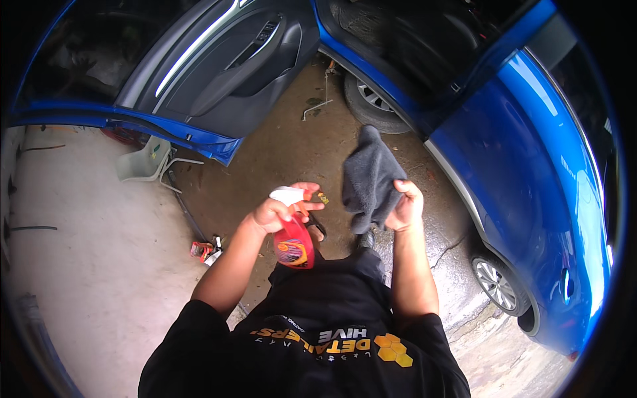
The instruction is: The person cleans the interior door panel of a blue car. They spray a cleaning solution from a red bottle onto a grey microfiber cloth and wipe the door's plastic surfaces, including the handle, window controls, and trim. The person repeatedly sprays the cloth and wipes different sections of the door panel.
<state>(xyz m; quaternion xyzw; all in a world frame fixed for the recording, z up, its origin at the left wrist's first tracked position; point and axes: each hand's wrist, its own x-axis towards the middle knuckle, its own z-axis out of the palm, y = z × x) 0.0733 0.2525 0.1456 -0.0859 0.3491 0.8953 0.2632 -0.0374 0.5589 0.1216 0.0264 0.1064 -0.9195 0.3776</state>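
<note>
My left hand (278,211) grips a red spray bottle (293,246) by its neck, just below the white and orange trigger head. The bottle hangs upright in front of my body and bears a printed label. In my right hand (408,206) is a dark grey microfiber cloth (371,179), pinched at its right edge and hanging loosely to the left of the fingers. Bottle and cloth are apart. Beyond them, the black inner panel (239,74) of a blue car's open front door faces me.
The blue car's rear side (517,149) runs along the right, with a front wheel (373,102) and rear wheel (497,283). A metal crank (316,109) lies on the floor. A pale plastic chair (144,161) stands left, under the door's edge; a red object (200,250) lies nearer.
</note>
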